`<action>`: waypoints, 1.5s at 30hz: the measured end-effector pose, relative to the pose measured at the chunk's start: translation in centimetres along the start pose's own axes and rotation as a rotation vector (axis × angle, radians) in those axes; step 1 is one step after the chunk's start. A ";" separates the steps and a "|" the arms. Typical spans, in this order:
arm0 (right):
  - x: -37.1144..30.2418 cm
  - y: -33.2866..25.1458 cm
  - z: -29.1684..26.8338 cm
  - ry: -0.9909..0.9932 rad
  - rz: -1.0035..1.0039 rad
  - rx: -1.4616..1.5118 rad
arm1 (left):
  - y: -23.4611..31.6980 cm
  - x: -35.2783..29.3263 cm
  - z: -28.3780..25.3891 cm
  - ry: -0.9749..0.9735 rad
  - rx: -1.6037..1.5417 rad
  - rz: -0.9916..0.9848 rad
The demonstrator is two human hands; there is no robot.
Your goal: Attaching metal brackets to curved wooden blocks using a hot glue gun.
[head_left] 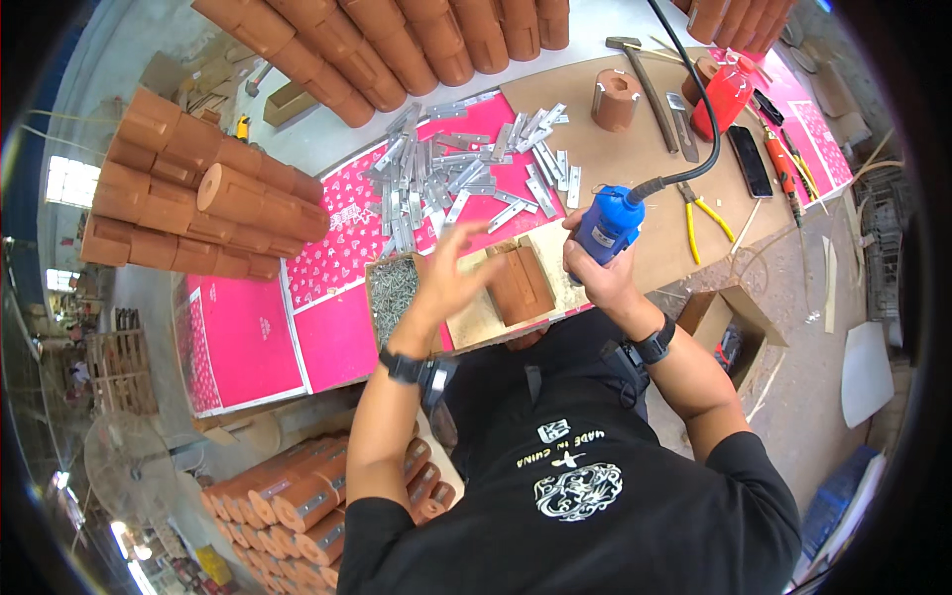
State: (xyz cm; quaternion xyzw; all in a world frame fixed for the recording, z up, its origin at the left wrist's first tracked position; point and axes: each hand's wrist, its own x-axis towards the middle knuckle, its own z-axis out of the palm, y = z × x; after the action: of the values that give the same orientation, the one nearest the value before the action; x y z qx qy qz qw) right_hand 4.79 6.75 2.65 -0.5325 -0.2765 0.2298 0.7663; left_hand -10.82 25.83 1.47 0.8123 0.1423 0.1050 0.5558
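My right hand (605,276) is closed around a blue corded power tool (607,226), likely an electric screwdriver, whose black cable arcs up and away. My left hand (454,283) is slightly blurred, its fingers apart with nothing seen in them. It hovers between an open box of small metal screws (393,297) and a reddish-brown cylindrical block (523,286). That block lies on its side on a pale wooden board (474,325), a shallow slot along its upper face. Beyond the hands, many flat silver metal plates (466,177) are scattered over pink patterned paper.
Stacked brown cylinders stand at the left (198,198) and along the back (397,50). A hammer (650,99), red bottle (724,94), phone (750,161) and yellow-handled pliers (706,223) lie at the right. Below are an open carton (739,327) and more stacked cylinders (307,506).
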 end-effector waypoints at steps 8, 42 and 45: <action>0.7 0.1 0.9 0.002 0.029 -0.078 | -2.7 8.8 0.5 0.058 0.715 0.101; 0.9 -0.6 0.7 0.046 0.002 0.006 | 2.3 1.7 4.1 0.215 -0.025 -0.231; 0.9 -0.6 0.7 0.019 0.002 0.001 | 1.6 1.4 4.3 0.243 -0.199 -0.226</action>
State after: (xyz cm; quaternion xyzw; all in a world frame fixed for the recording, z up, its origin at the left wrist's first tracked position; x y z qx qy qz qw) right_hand 5.04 7.57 3.56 -0.5346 -0.2687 0.2258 0.7688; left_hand -7.91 22.02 1.41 0.7137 0.2875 0.1527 0.6203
